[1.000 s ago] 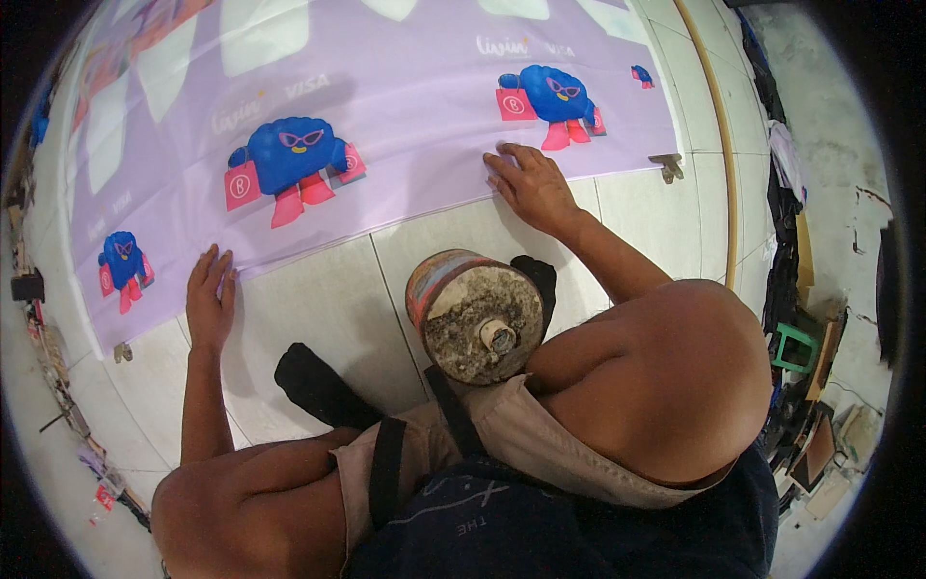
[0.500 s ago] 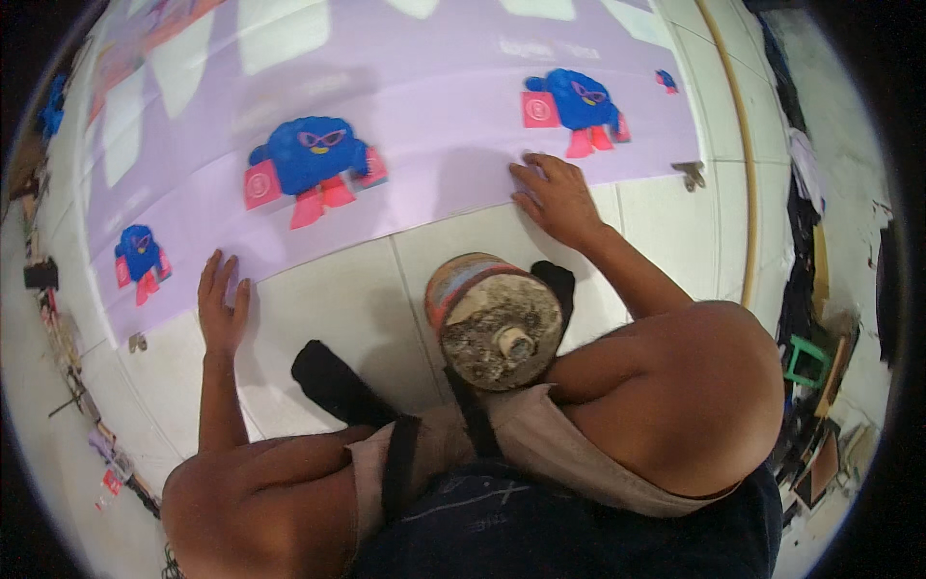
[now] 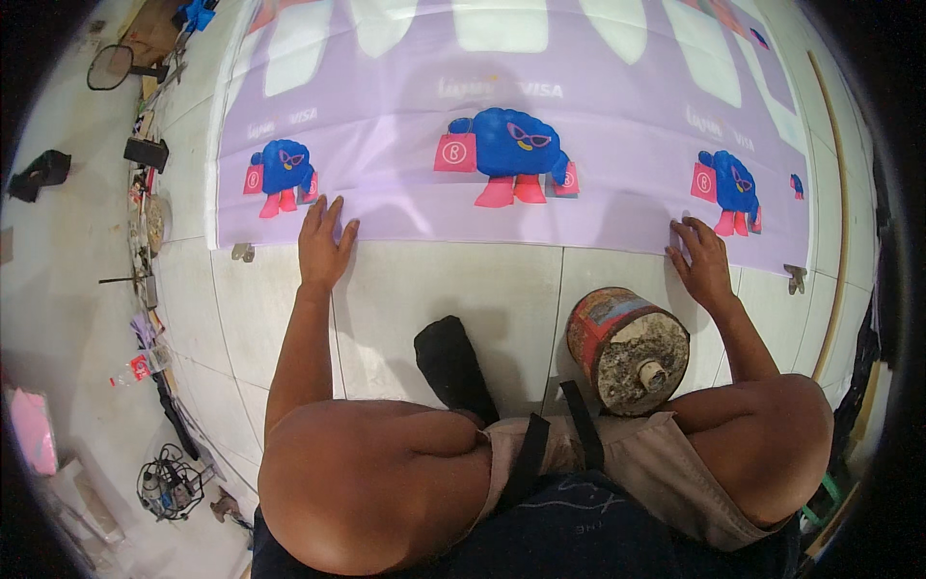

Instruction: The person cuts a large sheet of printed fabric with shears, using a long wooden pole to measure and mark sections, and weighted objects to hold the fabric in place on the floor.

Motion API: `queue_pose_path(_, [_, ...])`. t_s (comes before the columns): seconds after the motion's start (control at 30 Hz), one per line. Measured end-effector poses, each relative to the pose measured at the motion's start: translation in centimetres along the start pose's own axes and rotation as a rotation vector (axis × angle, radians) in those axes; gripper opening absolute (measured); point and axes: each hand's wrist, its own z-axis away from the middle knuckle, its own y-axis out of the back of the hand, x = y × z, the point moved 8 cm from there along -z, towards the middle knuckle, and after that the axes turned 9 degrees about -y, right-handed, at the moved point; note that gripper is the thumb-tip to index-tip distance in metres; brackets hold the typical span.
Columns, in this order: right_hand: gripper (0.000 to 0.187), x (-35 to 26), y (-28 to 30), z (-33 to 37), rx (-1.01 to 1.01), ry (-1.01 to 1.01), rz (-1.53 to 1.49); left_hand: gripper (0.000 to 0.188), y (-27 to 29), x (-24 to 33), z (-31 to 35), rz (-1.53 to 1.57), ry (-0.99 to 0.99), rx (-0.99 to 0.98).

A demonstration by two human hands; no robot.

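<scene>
A lilac printed sheet with blue cartoon figures lies spread over white tiles in front of me. My left hand rests on its near edge, beside the left figure, fingers stretched out. Near the right figure, my right hand touches the same edge with its fingers apart. Neither hand holds anything. A metal clip sits at the sheet's near left corner and another clip at the near right one. Between my knees, nearer the right hand, a round, dirt-crusted canister lies tilted, its capped end toward me.
A long tan pole runs along the right. Along the left lie assorted items: a racket, a black box, a coil of dark cable and a pink sheet. My black-socked foot is on the tiles.
My view has swung left, so the sheet and canister appear farther right and more of the left floor shows. Both hands stay at the sheet's near edge, by the same figures.
</scene>
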Motion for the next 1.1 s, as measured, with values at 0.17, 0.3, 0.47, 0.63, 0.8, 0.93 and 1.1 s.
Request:
queue_pose_path(0.17, [0.045, -0.1, 0.0, 0.0, 0.014, -0.004, 0.04, 0.053, 0.2, 0.0, -1.0, 0.002, -0.008, 0.02])
queue_pose_path(0.3, [0.046, 0.2, -0.3, -0.2, -0.021, -0.035, 0.049, 0.054, 0.0, -0.6, -1.4, 0.043, 0.026, -0.001])
queue_pose_path(0.47, [0.047, -0.1, -0.4, -0.4, -0.035, -0.017, 0.027, 0.055, -0.3, -1.1, -1.0, 0.052, 0.063, -0.023])
queue_pose_path(0.63, [0.042, -1.7, 1.2, -0.7, 0.019, 0.025, -0.002, 0.055, -0.4, -1.5, -1.1, 0.037, 0.069, -0.034])
queue_pose_path(0.8, [0.029, -4.4, 5.7, 1.0, -0.242, -0.123, -0.314, 0.057, -1.2, -1.3, -1.8, 0.0, 0.007, -0.03])
queue_pose_path(0.93, [0.062, -12.8, 7.7, 5.2, -0.654, 0.537, -0.258, 0.055, -2.1, -2.8, -0.8, -0.088, -0.039, -0.046])
queue_pose_path(1.1, [0.048, -12.9, 6.0, 10.2, -0.47, 0.809, 0.02, 0.054, -1.4, -1.4, -1.0, 0.054, 0.016, -0.001])
